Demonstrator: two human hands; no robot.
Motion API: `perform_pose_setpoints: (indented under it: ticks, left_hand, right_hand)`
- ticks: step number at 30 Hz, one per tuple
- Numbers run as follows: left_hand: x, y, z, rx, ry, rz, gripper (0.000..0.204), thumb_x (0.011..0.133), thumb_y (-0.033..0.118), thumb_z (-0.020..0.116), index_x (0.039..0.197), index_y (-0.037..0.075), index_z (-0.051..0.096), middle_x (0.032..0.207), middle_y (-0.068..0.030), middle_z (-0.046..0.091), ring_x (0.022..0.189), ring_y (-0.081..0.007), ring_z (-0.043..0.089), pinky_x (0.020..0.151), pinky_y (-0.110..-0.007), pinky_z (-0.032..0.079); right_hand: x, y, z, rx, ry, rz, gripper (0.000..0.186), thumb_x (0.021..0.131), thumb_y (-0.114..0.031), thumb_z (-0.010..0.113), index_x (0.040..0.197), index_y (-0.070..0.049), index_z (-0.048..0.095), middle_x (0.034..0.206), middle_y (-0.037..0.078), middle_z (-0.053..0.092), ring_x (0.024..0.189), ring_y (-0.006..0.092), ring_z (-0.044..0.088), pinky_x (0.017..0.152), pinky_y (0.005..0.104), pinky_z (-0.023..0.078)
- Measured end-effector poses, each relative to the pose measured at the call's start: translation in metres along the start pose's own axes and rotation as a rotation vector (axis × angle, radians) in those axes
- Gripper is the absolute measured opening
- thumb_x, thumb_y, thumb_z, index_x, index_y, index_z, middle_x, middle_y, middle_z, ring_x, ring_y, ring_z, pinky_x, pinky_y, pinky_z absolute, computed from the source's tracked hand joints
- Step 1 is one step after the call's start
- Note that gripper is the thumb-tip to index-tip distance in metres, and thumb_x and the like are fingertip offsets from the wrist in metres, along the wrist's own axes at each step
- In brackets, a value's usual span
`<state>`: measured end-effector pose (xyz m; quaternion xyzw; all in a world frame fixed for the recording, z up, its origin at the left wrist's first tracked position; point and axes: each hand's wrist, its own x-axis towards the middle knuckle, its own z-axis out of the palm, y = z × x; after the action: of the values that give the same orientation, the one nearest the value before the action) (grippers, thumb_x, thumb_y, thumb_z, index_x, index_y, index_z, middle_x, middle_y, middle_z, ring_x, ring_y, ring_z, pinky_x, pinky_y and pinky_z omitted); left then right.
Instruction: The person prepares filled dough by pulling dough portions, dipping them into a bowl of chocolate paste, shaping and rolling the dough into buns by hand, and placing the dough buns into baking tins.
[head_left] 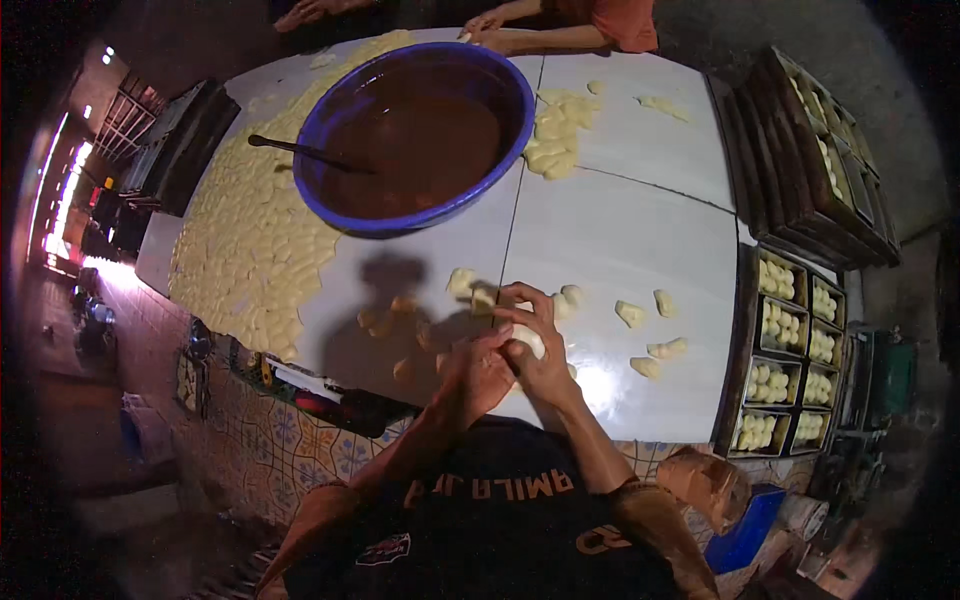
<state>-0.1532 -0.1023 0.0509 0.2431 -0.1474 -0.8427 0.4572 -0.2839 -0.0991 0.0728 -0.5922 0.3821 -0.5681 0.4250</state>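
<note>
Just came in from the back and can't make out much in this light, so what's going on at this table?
A person is working a piece of pale dough between both hands, left hand and right hand, over a white table. Small dough pieces lie around the hands, and many more cover the table's left side. A big blue basin of brown filling with a spoon stands behind. Trays at right hold shaped pieces. Another person's hands work at the far edge.
</note>
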Motion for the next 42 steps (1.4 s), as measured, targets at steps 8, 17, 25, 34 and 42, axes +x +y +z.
perform_pose_setpoints:
  ticks: [8,17,25,34,42]
  left_hand:
    - [0.087,0.121,0.052,0.368,-0.25,0.013,0.097,0.087,0.075,0.036,0.132,-0.011,0.045,0.118,-0.0233,0.059,0.11,-0.0287,0.057,0.097,-0.042,0.042]
    - [0.211,0.195,0.011,1.609,0.35,-0.399,0.093,0.09,0.075,0.016,0.104,0.002,0.072,0.071,-0.0145,0.064,0.067,-0.0182,0.056,0.063,-0.032,0.044]
    - [0.094,0.127,0.056,1.33,0.242,0.333,0.032,0.091,0.021,0.06,0.109,-0.005,0.066,0.083,-0.0141,0.069,0.083,-0.0134,0.062,0.075,-0.027,0.048]
    - [0.032,0.02,0.007,1.509,0.293,0.716,0.054,0.086,0.001,0.062,0.137,0.0,0.043,0.12,-0.0217,0.061,0.104,-0.024,0.065,0.085,-0.033,0.052]
    - [0.01,0.007,0.016,1.246,0.198,0.525,0.048,0.086,-0.002,0.058,0.132,-0.005,0.047,0.091,-0.0165,0.072,0.08,-0.0185,0.07,0.067,-0.027,0.054]
  right_hand:
    - [0.021,0.012,-0.024,0.328,0.016,0.329,0.132,0.057,-0.082,0.065,0.153,-0.01,0.008,0.148,0.012,0.027,0.122,0.0217,0.04,0.097,0.0363,0.039]
    - [0.015,0.044,-0.019,0.553,0.151,0.333,0.093,0.084,-0.051,0.067,0.15,-0.009,0.019,0.144,0.01,0.036,0.114,0.0165,0.046,0.088,0.0312,0.046]
    - [0.036,0.048,-0.009,0.978,0.304,0.5,0.065,0.097,-0.023,0.055,0.147,0.0,0.022,0.127,0.015,0.052,0.098,0.0151,0.058,0.076,0.024,0.051]
    - [0.001,0.032,-0.002,0.104,0.261,0.441,0.03,0.096,-0.019,0.058,0.115,0.005,0.061,0.09,0.005,0.063,0.067,0.0081,0.057,0.062,0.0203,0.049]
    - [-0.021,0.005,-0.034,-0.123,0.03,0.299,0.022,0.074,-0.001,0.075,0.096,-0.002,0.072,0.092,0.006,0.056,0.078,0.0127,0.056,0.064,0.0248,0.045]
